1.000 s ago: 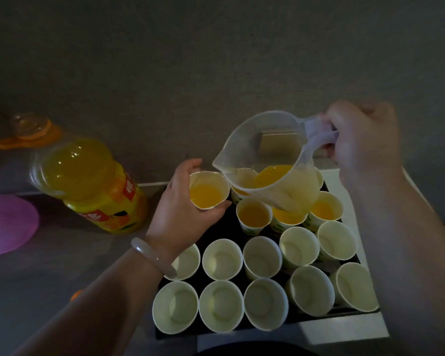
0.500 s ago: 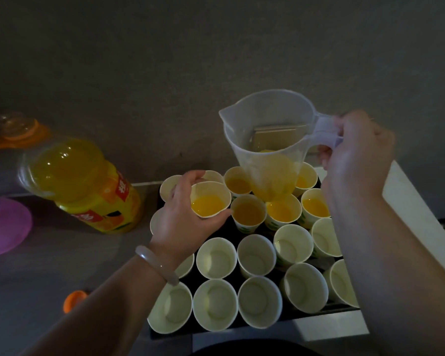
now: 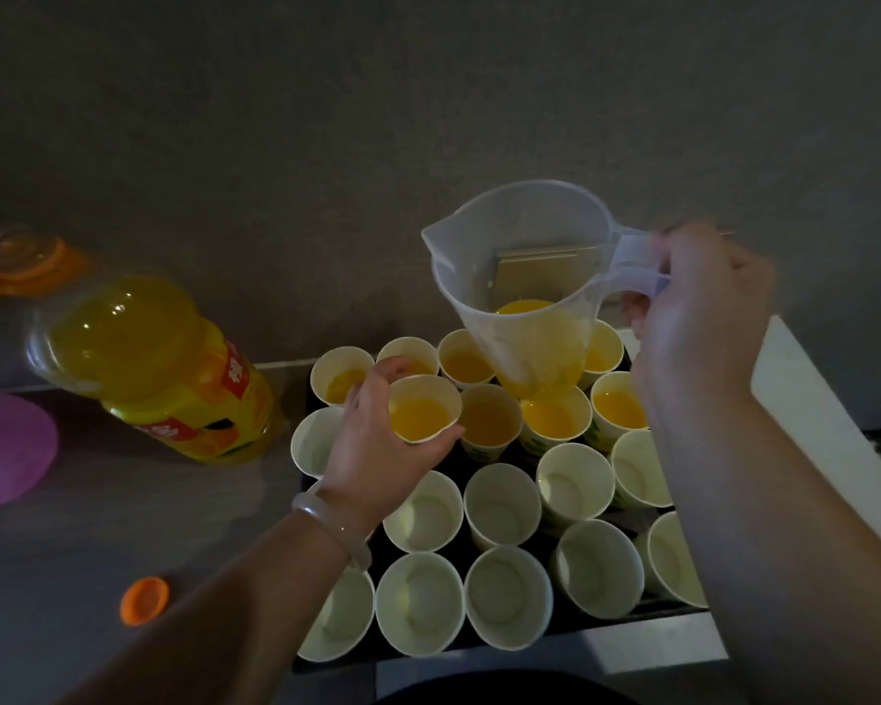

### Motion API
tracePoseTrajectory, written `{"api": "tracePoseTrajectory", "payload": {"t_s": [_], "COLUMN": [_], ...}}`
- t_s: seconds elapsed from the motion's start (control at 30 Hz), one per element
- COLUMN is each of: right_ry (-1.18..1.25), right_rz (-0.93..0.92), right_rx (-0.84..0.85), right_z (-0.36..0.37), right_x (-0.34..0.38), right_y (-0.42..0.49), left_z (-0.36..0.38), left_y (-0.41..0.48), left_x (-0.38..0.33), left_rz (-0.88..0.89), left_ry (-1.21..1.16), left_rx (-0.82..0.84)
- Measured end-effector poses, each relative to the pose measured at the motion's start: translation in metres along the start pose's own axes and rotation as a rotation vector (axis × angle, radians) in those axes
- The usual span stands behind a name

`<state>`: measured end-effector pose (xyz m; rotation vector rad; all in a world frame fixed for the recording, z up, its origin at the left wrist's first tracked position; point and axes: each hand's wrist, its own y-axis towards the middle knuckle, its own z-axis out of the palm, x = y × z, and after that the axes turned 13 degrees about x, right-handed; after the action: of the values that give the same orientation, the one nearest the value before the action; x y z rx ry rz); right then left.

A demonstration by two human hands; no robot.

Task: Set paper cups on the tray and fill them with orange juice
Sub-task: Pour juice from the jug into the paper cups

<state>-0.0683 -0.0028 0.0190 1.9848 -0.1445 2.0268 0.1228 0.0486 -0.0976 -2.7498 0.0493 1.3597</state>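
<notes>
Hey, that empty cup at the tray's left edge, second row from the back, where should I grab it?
Take the empty cup by its wall just below the rim, coming from the left. That side faces open counter, while neighbouring cups and the left hand crowd the rest.

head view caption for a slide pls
Left hand grips a filled paper cup at the tray; right hand holds the juice pitcher by its handle

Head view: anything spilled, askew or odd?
No spill shows. An orange cap lies loose on the counter, apart from the juice bottle. The left hand grips one filled cup; the right hand holds the pitcher. Nothing else stands out.
</notes>
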Motion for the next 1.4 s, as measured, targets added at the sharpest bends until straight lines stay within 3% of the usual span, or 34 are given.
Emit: {"api": "tracePoseTrajectory", "payload": {"t_s": [0.63,1.4], "right_ry": [0.003,-0.011], "right_rz": [0.012,0.001], "right_rx": [0.017,0.054], "right_z": [-0.002,0.006], "right_x": [0.000,-0.008], "right_y": [-0.003,-0.007], "left_z": [0.002,-0.003], "left_y": [0.004,0.007], "left_x": [0.000,-0.010], "left_rz": [-0.099,-0.152], "left_ry": [0.126,0.440], "left_rx": [0.128,0.310]}}
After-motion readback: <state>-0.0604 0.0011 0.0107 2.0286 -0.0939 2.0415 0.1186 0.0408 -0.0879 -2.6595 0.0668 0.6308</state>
